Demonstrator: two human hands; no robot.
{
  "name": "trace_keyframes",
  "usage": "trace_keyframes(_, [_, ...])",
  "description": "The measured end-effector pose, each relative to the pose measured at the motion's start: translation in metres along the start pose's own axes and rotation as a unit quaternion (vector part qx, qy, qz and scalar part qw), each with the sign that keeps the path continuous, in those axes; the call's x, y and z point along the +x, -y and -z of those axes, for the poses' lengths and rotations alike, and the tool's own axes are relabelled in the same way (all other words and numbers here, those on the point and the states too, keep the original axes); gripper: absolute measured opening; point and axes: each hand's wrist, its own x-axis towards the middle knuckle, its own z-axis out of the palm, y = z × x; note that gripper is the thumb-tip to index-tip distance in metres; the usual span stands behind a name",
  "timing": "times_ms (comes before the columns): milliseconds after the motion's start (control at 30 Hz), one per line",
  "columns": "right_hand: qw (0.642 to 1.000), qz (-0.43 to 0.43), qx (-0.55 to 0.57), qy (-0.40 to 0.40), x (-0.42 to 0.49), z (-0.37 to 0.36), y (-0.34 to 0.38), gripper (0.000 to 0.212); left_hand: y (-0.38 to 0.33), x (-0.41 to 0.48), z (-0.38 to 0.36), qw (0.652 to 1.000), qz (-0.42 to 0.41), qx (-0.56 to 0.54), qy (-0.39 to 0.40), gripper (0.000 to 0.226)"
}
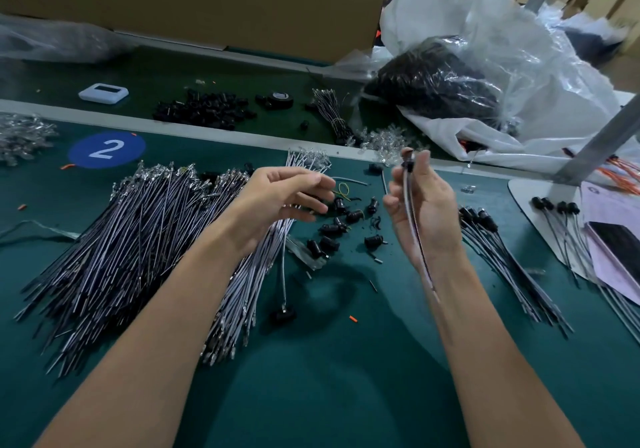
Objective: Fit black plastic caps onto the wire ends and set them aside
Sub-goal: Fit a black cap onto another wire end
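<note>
My right hand (424, 210) is raised above the green mat and holds a grey wire (415, 236) that runs down across its palm. A black plastic cap (408, 163) sits on the wire's top end at my fingertips. To the left, my left hand (277, 201) hovers with loosely curled fingers and nothing in it, over the edge of a big pile of uncapped wires (131, 246). Several loose black caps (341, 225) lie on the mat between my hands. A fan of capped wires (498, 253) lies to the right.
A second heap of black caps (204, 109) and a tape roll (280, 99) lie beyond the grey strip. A plastic bag of black parts (436, 83) stands at the back right. Papers (616, 239) and a metal post (602, 139) occupy the right edge.
</note>
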Motion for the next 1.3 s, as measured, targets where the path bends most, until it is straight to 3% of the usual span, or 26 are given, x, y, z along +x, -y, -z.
trace_keyframes(167, [0.982,-0.068,-0.157,0.078,-0.004,-0.012,-0.019,0.048,0.001,-0.001,-0.008,0.999,-0.022,-0.004,0.023,0.034])
trace_keyframes(433, [0.968,-0.075,-0.218,0.103,-0.006,-0.013,-0.029,0.047,0.005,0.001,-0.01,0.996,-0.07,-0.061,0.009,0.021])
trace_keyframes(500, [0.953,-0.077,-0.267,0.121,-0.007,-0.012,-0.03,0.038,0.005,0.003,-0.009,0.993,-0.086,-0.074,-0.033,0.018])
trace_keyframes(600, [0.937,-0.063,-0.315,0.14,-0.008,-0.01,-0.031,0.009,0.005,0.004,-0.008,0.988,-0.104,-0.087,-0.08,0.014])
trace_keyframes(867, [0.94,-0.024,-0.317,0.123,-0.01,-0.014,-0.034,0.015,0.007,0.003,-0.02,0.992,-0.093,-0.063,-0.052,0.032])
trace_keyframes(1133, [0.939,-0.013,-0.328,0.104,-0.011,-0.016,-0.036,0.012,0.003,0.001,-0.018,0.986,-0.098,-0.079,-0.113,0.019])
trace_keyframes(1300, [0.935,-0.006,-0.341,0.097,-0.012,-0.017,-0.036,0.01,0.002,0.0,-0.017,0.985,-0.106,-0.083,-0.11,0.009])
